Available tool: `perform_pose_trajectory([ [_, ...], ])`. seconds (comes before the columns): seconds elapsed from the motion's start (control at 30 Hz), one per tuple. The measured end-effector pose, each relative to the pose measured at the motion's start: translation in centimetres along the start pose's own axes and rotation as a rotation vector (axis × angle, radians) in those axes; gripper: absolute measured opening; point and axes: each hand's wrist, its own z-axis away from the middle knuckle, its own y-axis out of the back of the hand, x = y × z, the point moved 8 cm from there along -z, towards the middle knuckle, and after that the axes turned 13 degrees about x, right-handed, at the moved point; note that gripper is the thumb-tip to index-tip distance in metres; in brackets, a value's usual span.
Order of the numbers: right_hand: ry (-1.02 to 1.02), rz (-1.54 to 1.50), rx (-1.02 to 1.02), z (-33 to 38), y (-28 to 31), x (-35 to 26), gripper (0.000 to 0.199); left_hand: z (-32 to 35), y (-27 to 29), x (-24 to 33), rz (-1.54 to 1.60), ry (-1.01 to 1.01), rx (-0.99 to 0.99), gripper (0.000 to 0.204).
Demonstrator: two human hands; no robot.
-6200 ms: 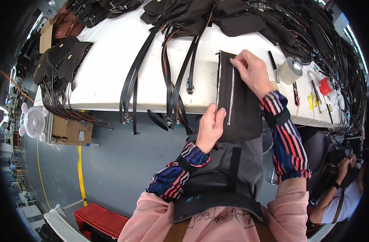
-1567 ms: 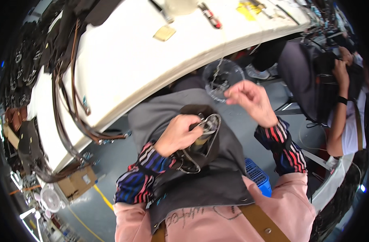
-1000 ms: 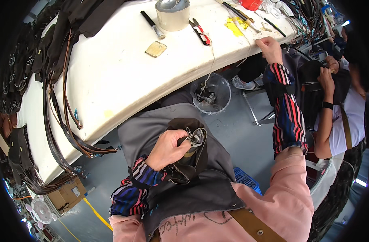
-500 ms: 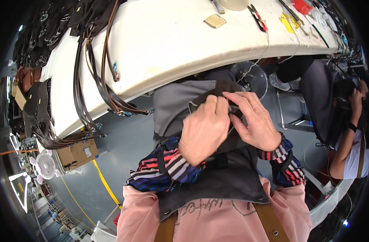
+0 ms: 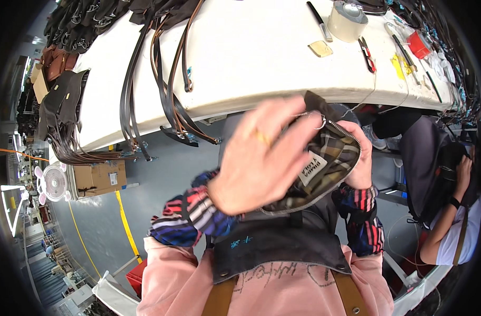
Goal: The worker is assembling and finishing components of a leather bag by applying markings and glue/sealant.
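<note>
A dark zip pouch [image 5: 335, 158] gapes in front of my body, its plaid lining and a pale sewn label [image 5: 312, 168] showing inside. A metal zip [image 5: 351, 181] runs round its mouth, and a small metal ring [image 5: 320, 121] sits near the upper end. My right hand [image 5: 359, 158] is closed on the pouch's right side, with some fingers hidden behind it. Blurred by motion, my left hand [image 5: 264, 150] lies across the left side of the mouth, fingers stretched toward the ring. Its thumb is hidden.
On the white table [image 5: 251, 58] ahead are dark straps [image 5: 169, 89], a tape roll [image 5: 348, 21], a black pen-like tool [image 5: 318, 20] and red-handled snips [image 5: 367, 55]. A cardboard box [image 5: 100, 179] stands at left on the floor. Another person's arm [image 5: 456, 195] is at right.
The pouch has come open, and its plaid lining and label now show. My hands, close together before, have parted: the right is at the pouch's side, the left across its mouth.
</note>
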Motion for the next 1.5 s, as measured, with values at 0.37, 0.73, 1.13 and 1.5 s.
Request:
perform_pose_trajectory([
  [0.37, -0.335, 0.219, -0.41, -0.2, 2.2, 7.8, 0.027, 6.4, -8.0, -7.5, 0.667, 0.612, -0.396, 0.017],
  [0.73, 0.163, 0.648, -0.174, 0.7, -1.7, -0.7, 0.012, 7.9, -10.3, -5.6, 1.085, 1.013, -0.647, 0.028],
  [1.13, 0.033, 0.422, -0.225, 1.3, -1.2, 0.4, 0.022, 8.1, -8.1, -4.1, 1.014, 0.966, -0.772, 0.018],
  [1.5, 0.092, 0.444, -0.211, 1.2, -1.4, -0.1, 0.022, 8.3, -7.6, -4.2, 1.078, 1.091, -0.791, 0.02],
])
